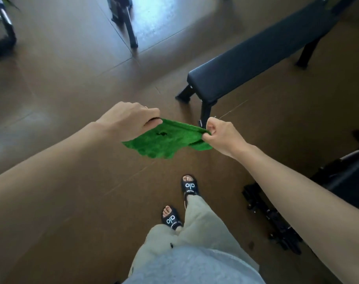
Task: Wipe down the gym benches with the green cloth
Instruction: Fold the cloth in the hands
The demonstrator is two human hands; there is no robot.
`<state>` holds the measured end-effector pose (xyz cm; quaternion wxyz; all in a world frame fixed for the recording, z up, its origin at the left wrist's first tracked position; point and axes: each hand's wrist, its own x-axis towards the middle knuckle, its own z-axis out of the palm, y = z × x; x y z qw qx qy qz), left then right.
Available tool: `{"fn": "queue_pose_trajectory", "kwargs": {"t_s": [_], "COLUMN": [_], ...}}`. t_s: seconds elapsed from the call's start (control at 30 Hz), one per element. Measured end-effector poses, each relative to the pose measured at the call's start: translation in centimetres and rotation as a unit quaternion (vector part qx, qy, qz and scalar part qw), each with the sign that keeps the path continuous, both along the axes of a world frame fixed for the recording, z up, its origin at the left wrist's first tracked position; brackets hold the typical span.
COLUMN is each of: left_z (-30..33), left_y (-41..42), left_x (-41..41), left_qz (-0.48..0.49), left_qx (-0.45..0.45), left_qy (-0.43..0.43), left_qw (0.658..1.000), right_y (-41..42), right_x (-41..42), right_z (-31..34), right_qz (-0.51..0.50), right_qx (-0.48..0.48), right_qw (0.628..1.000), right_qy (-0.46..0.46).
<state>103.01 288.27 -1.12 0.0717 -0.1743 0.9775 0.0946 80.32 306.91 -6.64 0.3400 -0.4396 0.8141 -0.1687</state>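
Note:
A green cloth (164,141) hangs stretched between my two hands at mid-frame, above the brown floor. My left hand (126,119) pinches its left corner, and my right hand (223,136) pinches its right corner. A small dark mark shows on the cloth near its middle. A flat black gym bench (256,58) stands ahead and to the right, its near end just beyond my right hand. The cloth is not touching the bench.
Black equipment (277,222) lies on the floor at the lower right, under my right forearm. A black machine leg (129,27) stands at the top centre and another frame (4,35) at the top left. My feet in black slides (190,187) are on the floor below.

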Motion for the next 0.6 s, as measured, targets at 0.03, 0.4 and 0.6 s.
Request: {"fn": "queue_pose_trajectory", "kwargs": {"t_s": [0.03,0.4,0.6], "left_z": [-0.2,-3.2,-4.1], "left_y": [-2.1,-18.8,-28.7], "left_x": [-0.5,-7.1,-10.2], "left_qz": [-0.015,0.204,0.319], "left_qx": [-0.013,0.061,0.23], "left_qy": [0.0,0.012,0.15], "left_qw": [1.0,0.977,0.907], "right_y": [-1.6,-26.3,-42.5], "right_x": [-0.7,-3.5,-2.4], "right_z": [0.1,1.2,3.6], "right_qz": [-0.005,-0.24,-0.299], "right_qx": [0.007,-0.001,-0.03], "right_qw": [1.0,0.936,0.858], "right_qy": [0.002,-0.259,-0.417]}}
